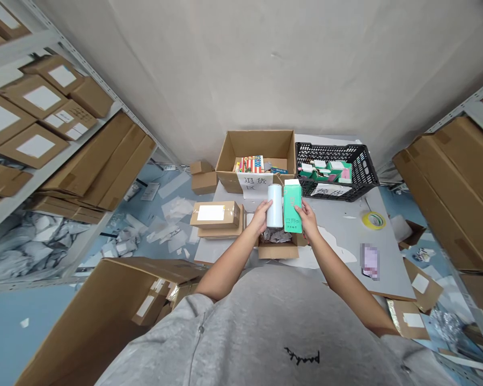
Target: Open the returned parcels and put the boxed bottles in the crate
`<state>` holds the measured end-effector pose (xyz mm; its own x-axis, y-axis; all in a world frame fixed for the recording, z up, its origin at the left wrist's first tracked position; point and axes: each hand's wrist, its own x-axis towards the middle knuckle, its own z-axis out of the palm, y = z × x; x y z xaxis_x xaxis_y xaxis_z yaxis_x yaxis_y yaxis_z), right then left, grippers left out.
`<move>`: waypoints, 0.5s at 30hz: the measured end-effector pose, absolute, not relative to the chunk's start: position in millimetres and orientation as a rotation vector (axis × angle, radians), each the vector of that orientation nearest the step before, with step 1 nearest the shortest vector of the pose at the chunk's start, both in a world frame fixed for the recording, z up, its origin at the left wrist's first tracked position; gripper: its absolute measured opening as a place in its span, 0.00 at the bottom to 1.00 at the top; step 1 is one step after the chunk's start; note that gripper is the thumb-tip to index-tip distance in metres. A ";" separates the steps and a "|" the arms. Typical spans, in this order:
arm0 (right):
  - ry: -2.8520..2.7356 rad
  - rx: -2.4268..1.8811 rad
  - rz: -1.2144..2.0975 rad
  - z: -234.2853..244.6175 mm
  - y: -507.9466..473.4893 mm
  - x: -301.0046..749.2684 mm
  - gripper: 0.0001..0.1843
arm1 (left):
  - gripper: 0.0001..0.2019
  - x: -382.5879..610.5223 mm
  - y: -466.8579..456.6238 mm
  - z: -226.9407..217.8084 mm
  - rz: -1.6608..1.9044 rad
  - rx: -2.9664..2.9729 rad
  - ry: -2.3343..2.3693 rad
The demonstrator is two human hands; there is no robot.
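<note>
Pale cylinder (275, 209) and green carton (293, 210), side by side over an open cardboard box (278, 251). A loosened grip could let the smooth cylinder slip; too firm a squeeze could dent the carton. The left hand (261, 216) closes around the cylinder's left side; the right hand (307, 219) grasps the carton's right edge. Beyond, on the table (342, 210), stands a black crate (362, 185).

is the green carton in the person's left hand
No, the right hand holds the green carton, while the left hand holds the pale cylinder.
</note>
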<state>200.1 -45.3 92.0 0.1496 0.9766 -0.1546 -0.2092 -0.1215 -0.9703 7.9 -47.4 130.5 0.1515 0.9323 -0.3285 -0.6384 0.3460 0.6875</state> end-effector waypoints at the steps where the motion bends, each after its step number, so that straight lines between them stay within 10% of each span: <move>1: -0.870 -1.234 1.278 92.5 -45.4 199.9 0.46 | 0.31 9.0 -47.9 130.5 1.169 0.428 0.811; 15: -0.865 -1.236 1.285 97.5 -48.2 198.8 0.47 | 0.27 6.1 -49.1 128.0 1.160 0.378 0.835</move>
